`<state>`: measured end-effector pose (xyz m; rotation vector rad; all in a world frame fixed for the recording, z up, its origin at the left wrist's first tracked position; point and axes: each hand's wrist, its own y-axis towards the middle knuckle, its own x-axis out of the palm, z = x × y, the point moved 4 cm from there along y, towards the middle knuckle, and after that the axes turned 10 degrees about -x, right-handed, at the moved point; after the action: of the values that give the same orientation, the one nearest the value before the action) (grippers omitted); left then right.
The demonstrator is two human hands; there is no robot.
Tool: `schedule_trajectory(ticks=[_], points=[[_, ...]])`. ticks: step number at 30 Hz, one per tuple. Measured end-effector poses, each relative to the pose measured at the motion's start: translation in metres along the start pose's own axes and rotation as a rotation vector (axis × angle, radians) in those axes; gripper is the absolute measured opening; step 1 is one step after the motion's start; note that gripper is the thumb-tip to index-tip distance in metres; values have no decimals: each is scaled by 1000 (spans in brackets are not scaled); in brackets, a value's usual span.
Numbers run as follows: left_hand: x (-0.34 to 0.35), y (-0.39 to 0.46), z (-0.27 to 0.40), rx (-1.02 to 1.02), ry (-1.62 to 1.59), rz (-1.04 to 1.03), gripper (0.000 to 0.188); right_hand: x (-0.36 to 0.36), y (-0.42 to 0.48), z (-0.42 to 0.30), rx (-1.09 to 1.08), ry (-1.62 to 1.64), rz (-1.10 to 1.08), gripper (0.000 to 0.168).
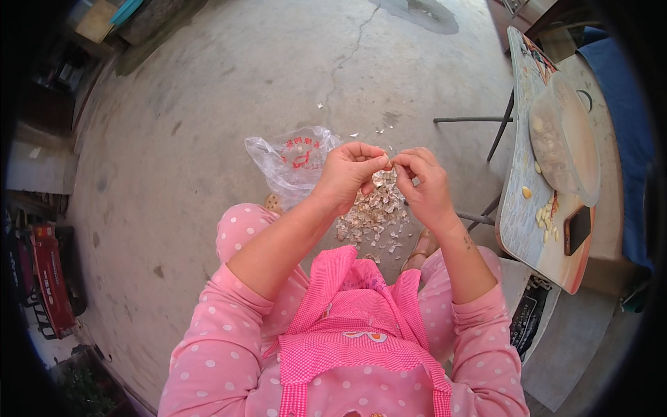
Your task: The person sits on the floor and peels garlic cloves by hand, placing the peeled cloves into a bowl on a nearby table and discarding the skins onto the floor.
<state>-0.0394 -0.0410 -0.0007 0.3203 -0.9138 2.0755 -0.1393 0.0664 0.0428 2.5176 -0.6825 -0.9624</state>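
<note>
My left hand (350,174) and my right hand (424,182) meet at the fingertips, pinching a small pale piece (386,162) between them; it looks like a seed or its shell, too small to tell. Below them, a heap of thin whitish shell pieces (372,213) lies on the floor between my feet. A clear plastic bag (292,161) with red print lies left of the heap, close by my left hand. To the right, several pale seeds (544,216) lie on the small folding table (516,229). A translucent plastic bowl (568,140) stands there with pale things in it.
A phone (577,229) lies near the folding table's near end. The table's dark metal legs (501,125) stand right of my hands. A cardboard box (604,260) and blue cloth (617,146) are beyond the table. A red machine (52,281) stands at the far left.
</note>
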Motion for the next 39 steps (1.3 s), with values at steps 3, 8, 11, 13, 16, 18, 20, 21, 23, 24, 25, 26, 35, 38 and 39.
schedule_trajectory(ticks=[3, 8, 11, 13, 16, 18, 20, 21, 23, 24, 25, 26, 35, 38, 39], points=[[4, -4, 3, -17, -31, -13, 18, 0, -1, 5, 77, 106, 27, 10], [5, -6, 7, 17, -5, -28, 25, 2, -2, 10, 145, 254, 41, 8], [7, -6, 8, 64, 31, -16, 24, 1, -1, 8, 131, 232, 46, 7], [7, -6, 6, 96, 49, -19, 24, 1, -2, 10, 131, 186, 57, 6], [6, -3, 2, 94, 47, -9, 24, 2, -2, 10, 129, 169, 79, 6], [7, -2, 1, 95, 43, -22, 23, 3, -4, 13, 139, 206, 100, 6], [9, -2, 1, 88, 33, -26, 21, 4, -6, 19, 160, 274, 126, 7], [9, -4, 3, 82, 24, -19, 21, 4, -5, 17, 157, 260, 107, 7], [8, -5, 4, 76, 20, -5, 20, 1, -1, 9, 151, 233, 68, 7], [8, -5, 4, 77, 25, 2, 19, 0, 0, 5, 135, 200, 51, 8], [7, -5, 5, 77, 30, 9, 18, -2, 1, 2, 119, 166, 34, 8], [6, -4, 4, 78, 29, 9, 17, -2, 2, 0, 103, 133, 16, 9], [3, -2, 0, 30, 50, 56, 14, -6, 2, -11, -290, -320, -130, 22], [2, 0, -3, 17, 41, 65, 13, -5, 3, -13, -316, -350, -153, 23], [2, 0, -4, 10, 37, 66, 13, -5, 3, -14, -330, -357, -148, 23]])
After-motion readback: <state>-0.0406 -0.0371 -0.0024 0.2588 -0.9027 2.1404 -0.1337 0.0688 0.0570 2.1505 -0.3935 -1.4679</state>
